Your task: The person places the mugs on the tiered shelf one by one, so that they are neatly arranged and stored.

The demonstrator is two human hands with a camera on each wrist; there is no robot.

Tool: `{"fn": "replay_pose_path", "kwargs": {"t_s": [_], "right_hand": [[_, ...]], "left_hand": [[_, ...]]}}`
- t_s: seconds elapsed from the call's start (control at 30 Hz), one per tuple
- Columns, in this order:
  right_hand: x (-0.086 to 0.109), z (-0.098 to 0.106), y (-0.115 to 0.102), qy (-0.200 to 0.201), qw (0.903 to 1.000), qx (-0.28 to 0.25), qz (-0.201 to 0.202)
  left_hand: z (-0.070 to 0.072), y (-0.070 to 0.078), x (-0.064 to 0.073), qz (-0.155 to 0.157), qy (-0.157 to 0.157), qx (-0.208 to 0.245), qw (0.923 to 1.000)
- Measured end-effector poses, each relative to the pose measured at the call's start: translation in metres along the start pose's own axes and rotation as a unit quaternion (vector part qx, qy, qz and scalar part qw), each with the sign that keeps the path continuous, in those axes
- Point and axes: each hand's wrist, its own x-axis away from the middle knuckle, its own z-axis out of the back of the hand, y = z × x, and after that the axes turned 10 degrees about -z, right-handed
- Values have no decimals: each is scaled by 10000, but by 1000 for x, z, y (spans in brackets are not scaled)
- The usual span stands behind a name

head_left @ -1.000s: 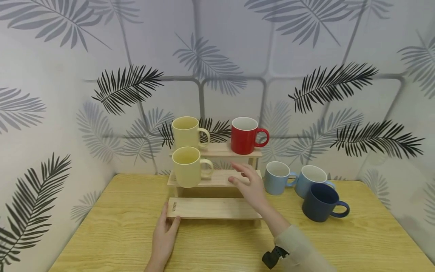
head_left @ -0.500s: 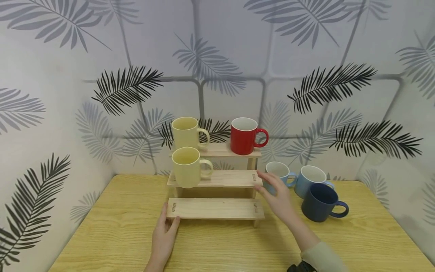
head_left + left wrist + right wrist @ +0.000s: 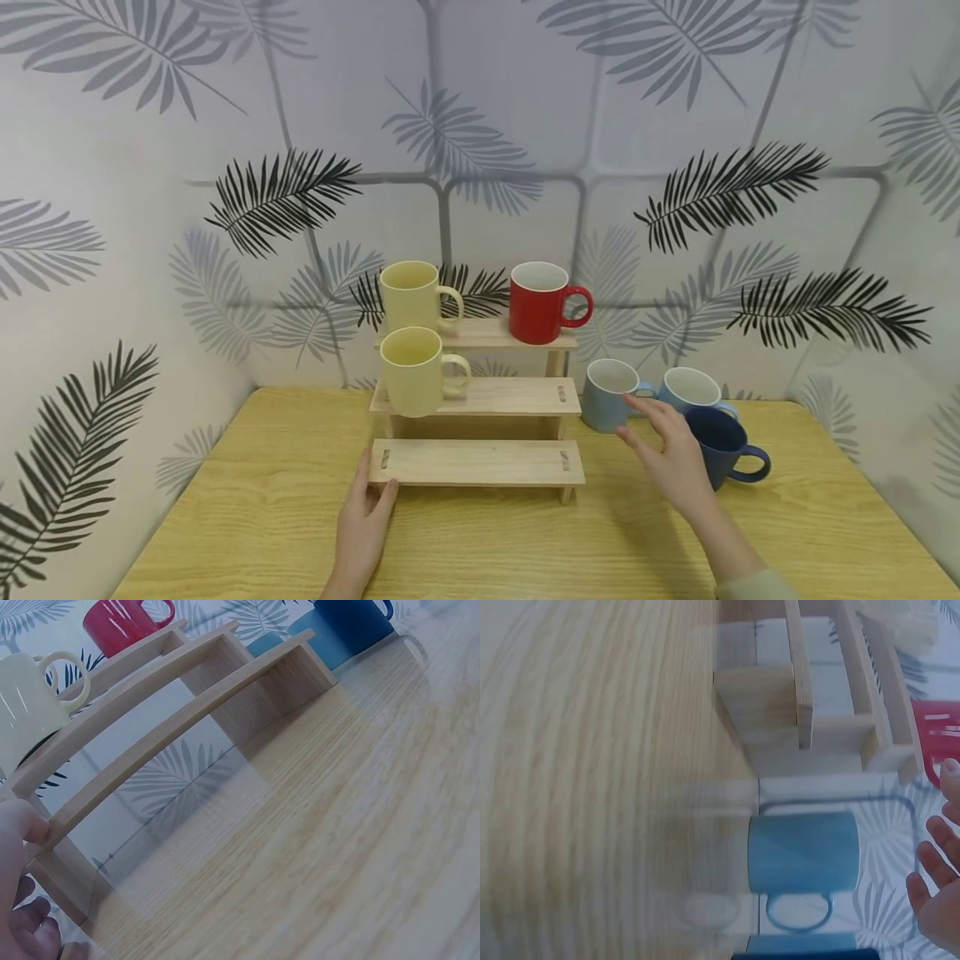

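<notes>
My left hand (image 3: 360, 525) holds the left end of the lowest board of a three-tier wooden rack (image 3: 476, 462); in the left wrist view the thumb lies on the board's edge, with curled fingers below. My right hand (image 3: 675, 467), thumb and fingers spread and holding nothing, hovers right of the rack before a light blue mug (image 3: 600, 404). Beside it stand a second light blue mug (image 3: 690, 387) and a navy mug (image 3: 723, 450), partly covered by the hand. Pale yellow mugs sit on the top tier (image 3: 480, 333) and middle tier (image 3: 510, 393). A red mug (image 3: 536, 308) stands top right.
The rack and the loose mugs stand on a light wood-grain table (image 3: 247, 500). Behind is a wall (image 3: 495, 108) with a leaf pattern, and side walls flank the table.
My right hand has moved right, from over the middle tier to in front of the blue mugs. The left hand stays at the rack; the mugs stand where they were.
</notes>
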Motion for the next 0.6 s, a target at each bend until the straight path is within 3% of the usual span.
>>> {"fn": "replay_pose_path", "kwargs": {"t_s": [0.27, 0.6], "right_hand": [[12, 23, 18, 318, 9989, 342, -85], [20, 45, 52, 1039, 9885, 945, 567]], "left_hand": [[0, -2, -1, 33, 11, -52, 10000], [0, -1, 0, 28, -6, -21, 10000]]}}
